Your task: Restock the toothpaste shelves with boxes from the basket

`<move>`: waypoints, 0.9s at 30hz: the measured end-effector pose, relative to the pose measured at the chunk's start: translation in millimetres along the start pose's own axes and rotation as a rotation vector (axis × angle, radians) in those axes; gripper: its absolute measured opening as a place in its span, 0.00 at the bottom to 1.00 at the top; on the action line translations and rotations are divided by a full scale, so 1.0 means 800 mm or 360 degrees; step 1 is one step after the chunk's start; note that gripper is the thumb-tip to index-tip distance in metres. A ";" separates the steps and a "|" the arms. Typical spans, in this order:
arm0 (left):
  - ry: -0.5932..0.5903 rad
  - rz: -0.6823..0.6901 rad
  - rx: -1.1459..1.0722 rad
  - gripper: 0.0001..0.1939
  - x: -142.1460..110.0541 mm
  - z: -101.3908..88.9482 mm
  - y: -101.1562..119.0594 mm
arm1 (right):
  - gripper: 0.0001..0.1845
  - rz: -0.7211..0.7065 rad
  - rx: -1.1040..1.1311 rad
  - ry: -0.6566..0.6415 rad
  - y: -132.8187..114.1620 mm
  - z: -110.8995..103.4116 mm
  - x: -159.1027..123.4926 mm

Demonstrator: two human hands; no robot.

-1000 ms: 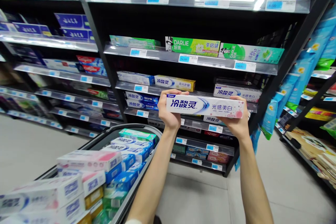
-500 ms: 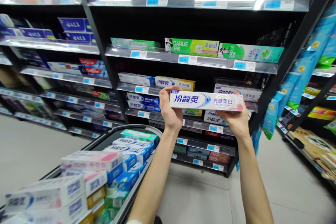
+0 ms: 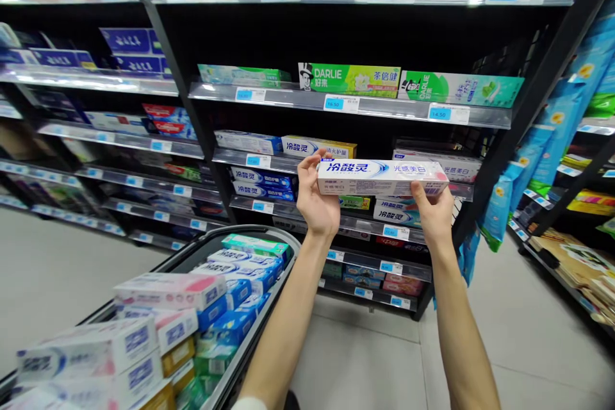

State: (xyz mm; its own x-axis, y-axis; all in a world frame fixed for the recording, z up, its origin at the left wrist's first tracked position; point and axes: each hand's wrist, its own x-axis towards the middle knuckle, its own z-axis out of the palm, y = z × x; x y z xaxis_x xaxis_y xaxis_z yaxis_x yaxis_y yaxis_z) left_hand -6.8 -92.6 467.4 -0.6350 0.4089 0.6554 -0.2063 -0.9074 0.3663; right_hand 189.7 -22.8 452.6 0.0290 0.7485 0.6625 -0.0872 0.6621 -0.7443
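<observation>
The left hand (image 3: 319, 208) and right hand (image 3: 436, 211) are closed on the ends of the box (image 3: 377, 173). It seems light and quite stiff; gentle end holds should avoid dents.

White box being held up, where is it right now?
In the head view, the white box is right of center, in front of the shelves, with the left hand at one end and the right hand at the other.

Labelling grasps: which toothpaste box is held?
The white, blue-lettered box between left hand and right hand; others lie on shelves or in a grey basket.
</observation>
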 end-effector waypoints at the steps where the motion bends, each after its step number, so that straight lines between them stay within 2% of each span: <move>1: -0.0016 0.0003 0.0023 0.12 -0.001 0.000 0.001 | 0.34 -0.0023 -0.0079 0.0029 0.000 -0.001 0.000; 6: -0.0117 0.0020 0.0086 0.16 -0.002 -0.001 0.003 | 0.34 -0.0057 -0.0342 0.0120 -0.004 -0.008 -0.002; 12: -0.0135 0.0057 0.0127 0.22 -0.005 0.000 0.000 | 0.35 -0.0027 -0.0516 0.0154 -0.008 -0.013 -0.002; 20: -0.0246 0.0031 0.0235 0.12 -0.007 0.000 -0.004 | 0.37 0.0017 -0.0477 0.0214 0.001 -0.019 0.003; 27: -0.0271 0.0164 0.0411 0.09 -0.006 -0.005 -0.015 | 0.37 0.0018 -0.0436 0.0247 -0.001 -0.018 0.003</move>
State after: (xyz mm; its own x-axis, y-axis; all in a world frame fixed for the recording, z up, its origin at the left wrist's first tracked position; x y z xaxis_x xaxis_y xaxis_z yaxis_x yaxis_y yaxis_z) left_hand -4.5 -83.9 457.5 -0.5044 0.3464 0.7909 0.0621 -0.8990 0.4334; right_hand 204.2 -21.1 454.0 0.1834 0.7383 0.6491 0.1822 0.6233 -0.7604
